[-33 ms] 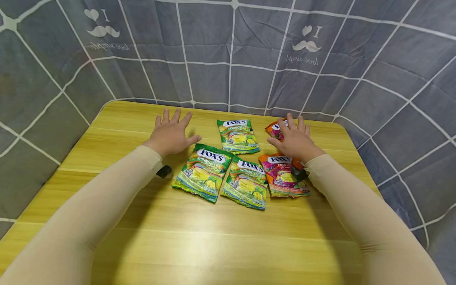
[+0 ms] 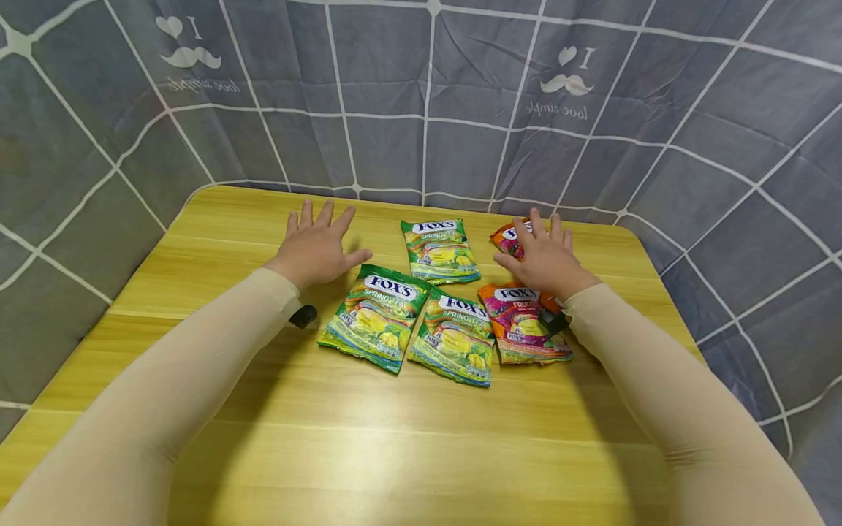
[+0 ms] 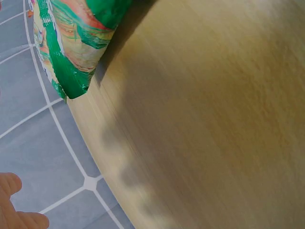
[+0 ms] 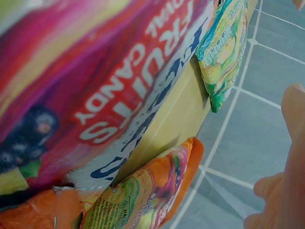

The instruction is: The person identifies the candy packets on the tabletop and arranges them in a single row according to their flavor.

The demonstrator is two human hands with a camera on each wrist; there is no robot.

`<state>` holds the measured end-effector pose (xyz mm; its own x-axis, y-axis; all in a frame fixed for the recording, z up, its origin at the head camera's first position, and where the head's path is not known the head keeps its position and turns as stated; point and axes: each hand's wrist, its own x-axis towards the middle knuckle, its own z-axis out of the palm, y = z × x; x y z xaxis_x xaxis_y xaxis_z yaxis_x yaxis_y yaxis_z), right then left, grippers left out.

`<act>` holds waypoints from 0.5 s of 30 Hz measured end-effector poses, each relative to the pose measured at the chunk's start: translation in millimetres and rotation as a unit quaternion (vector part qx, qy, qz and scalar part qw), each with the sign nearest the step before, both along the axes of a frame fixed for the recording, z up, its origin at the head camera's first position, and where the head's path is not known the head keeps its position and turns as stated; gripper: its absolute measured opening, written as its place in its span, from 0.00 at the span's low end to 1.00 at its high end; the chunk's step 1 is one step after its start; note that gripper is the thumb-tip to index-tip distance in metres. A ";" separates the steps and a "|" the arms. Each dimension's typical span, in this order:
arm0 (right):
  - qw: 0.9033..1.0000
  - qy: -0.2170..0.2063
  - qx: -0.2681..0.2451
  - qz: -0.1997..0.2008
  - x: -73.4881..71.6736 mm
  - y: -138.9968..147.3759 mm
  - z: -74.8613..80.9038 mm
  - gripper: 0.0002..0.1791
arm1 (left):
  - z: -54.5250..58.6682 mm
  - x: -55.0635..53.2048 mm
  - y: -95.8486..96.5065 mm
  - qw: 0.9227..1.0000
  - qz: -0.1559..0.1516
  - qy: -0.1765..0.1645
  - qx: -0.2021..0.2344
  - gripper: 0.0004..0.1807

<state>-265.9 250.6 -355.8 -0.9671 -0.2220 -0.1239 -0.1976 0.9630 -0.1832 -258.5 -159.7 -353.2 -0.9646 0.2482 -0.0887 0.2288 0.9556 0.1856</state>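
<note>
My left hand (image 2: 314, 250) is held over the left part of the table with its fingers spread and nothing in it. Just right of its wrist lies a green Fox's Spring Tea candy bag (image 2: 378, 318). A second green bag (image 2: 457, 337) is beside that one, and a third green bag (image 2: 439, 252) lies farther back. My right hand (image 2: 542, 257), fingers also spread, is above two orange and purple Fox's Fruits candy bags. It partly covers the rear Fruits bag (image 2: 506, 235); the front Fruits bag (image 2: 520, 332) fills much of the right wrist view.
The bags lie on a wood-grain table (image 2: 368, 453) with rounded far corners. Grey cloth (image 2: 381, 66) with a white grid hangs behind it and along both sides. A black and orange wrist device (image 2: 554, 320) overlaps the front Fruits bag; another dark device (image 2: 303, 316) shows at my left wrist.
</note>
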 end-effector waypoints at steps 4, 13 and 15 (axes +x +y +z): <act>1.000 0.001 0.000 0.001 1.1 -2.1 -0.1 0.54 | 0.3 2.0 -1.1 1.000 -0.001 -0.002 0.001 0.54; 0.999 0.008 0.000 0.049 15.4 -34.3 -0.2 0.49 | 0.6 7.2 -3.2 0.998 -0.050 -0.028 0.013 0.52; 0.998 0.008 -0.009 0.069 24.5 -50.9 1.7 0.49 | -0.2 10.7 -3.5 0.997 -0.070 -0.041 0.015 0.52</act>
<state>-241.4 199.7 -354.2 -0.9290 -0.3551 -0.1038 -0.3307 0.9229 -0.1971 -247.7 -163.3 -353.4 -0.9105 0.3833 -0.1553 0.3422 0.9092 0.2373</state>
